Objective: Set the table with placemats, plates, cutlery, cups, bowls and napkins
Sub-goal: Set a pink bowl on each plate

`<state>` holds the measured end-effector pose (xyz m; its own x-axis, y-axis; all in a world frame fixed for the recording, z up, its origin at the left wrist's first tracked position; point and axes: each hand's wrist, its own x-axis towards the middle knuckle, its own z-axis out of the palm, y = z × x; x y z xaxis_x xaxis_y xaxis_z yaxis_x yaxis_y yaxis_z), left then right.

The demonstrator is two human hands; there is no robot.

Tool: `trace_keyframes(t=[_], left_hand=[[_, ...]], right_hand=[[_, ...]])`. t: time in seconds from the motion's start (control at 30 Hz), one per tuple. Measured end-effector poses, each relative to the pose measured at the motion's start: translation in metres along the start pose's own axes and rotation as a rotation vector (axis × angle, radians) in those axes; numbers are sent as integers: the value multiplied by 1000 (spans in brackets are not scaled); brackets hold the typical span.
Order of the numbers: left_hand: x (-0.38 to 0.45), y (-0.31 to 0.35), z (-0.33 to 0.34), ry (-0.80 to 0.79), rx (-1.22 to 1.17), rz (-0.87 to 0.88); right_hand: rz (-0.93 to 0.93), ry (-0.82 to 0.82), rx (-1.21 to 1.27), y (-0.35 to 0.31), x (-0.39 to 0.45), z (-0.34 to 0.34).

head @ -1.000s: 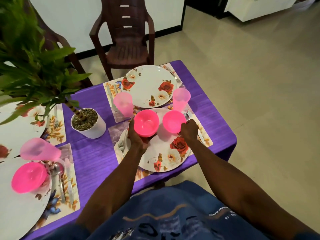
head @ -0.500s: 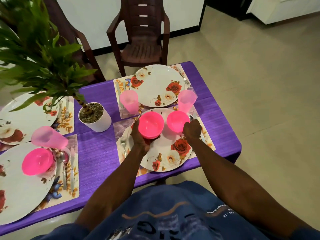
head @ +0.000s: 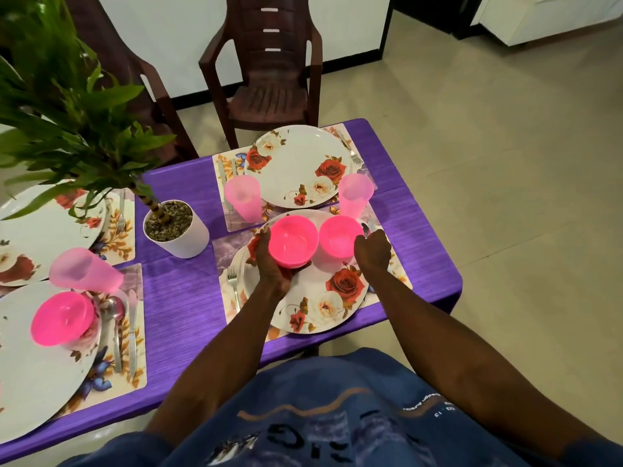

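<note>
My left hand [head: 269, 264] cups a pink bowl [head: 293, 239] from below, over the far part of the near floral plate [head: 313, 298]. A second pink bowl [head: 338, 235] sits just to its right, and my right hand [head: 372, 251] curls against its right rim. A fork [head: 232, 284] lies left of this plate on a placemat [head: 224, 251]. Beyond it is another floral plate [head: 296, 163] with a pink cup on either side, the left cup [head: 242, 197] and the right cup [head: 355, 193].
A white pot [head: 175, 229] with a tall green plant stands mid-table on the purple cloth [head: 182, 298]. At the left are two more settings with plates, a pink bowl [head: 62, 318], a tilted pink cup [head: 84, 271] and cutlery [head: 133, 332]. A brown chair [head: 273, 79] faces the far side.
Both hands stay with the two pink bowls over the near plate. Only my head view has shifted a little.
</note>
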<state>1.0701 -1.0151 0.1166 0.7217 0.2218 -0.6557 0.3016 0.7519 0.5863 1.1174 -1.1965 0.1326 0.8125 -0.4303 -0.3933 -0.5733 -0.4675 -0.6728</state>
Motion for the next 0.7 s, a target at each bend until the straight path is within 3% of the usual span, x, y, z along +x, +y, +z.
trace_keyframes(t=[0.2,0.33,0.47,0.5,0.7], left_hand=[[2,1,8,-13,-5,57],[-1,2,25,-126,4,49],[-9,1,68,-534,51,-30],[-14,-3,82,-555,119,-54],[-14,-64,141,-420,150,-18]], right_hand=[[-54,26,-17,-2,-4,-4],[-86,116,98,2,-1,-6],[-122,161,198,10,6,-21],[-127,184,195,13,10,-29],[-97,301,204,33,49,-87]])
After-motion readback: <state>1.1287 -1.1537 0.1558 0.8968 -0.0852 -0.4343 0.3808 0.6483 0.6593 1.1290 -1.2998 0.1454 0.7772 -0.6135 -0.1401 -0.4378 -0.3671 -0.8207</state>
